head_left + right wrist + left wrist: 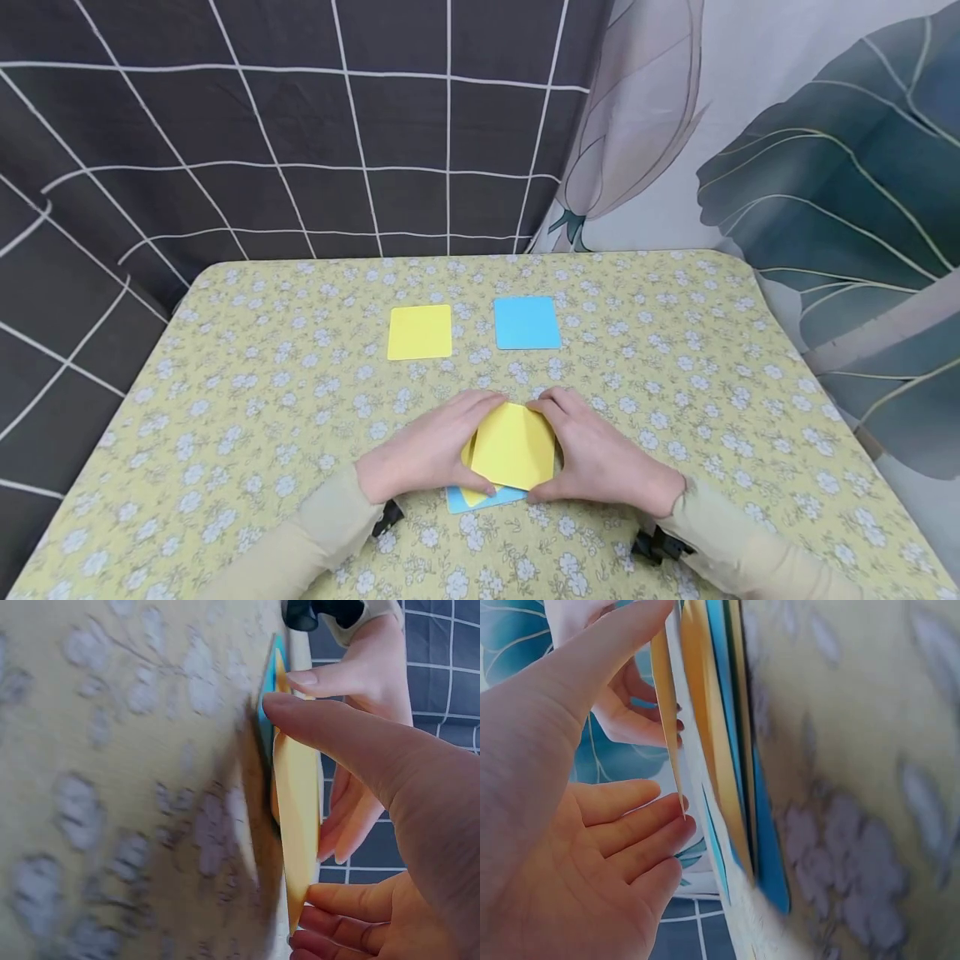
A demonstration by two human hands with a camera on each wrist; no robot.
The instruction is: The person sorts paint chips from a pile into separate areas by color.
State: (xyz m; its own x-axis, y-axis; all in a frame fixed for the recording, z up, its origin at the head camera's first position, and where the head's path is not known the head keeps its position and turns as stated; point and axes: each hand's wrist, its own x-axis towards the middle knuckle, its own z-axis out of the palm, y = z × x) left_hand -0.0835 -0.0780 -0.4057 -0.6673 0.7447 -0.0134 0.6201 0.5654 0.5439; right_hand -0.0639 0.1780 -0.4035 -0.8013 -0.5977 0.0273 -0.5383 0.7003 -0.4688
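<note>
Both hands hold a square yellow card over a small pile of cards in the head view. My left hand has its thumb at the card's near left edge and fingertips at the far left corner. On the other side, my right hand grips it between thumb at the near edge and fingers at the far edge. Under it, another yellow card and a blue card peek out, skewed. The left wrist view shows the held card raised apart from the layered yellow and blue cards.
Farther back on the flowered tablecloth lie a single yellow card on the left and a single blue card on the right. Dark gridded cloth hangs behind the table, and a leaf-patterned curtain hangs at the right.
</note>
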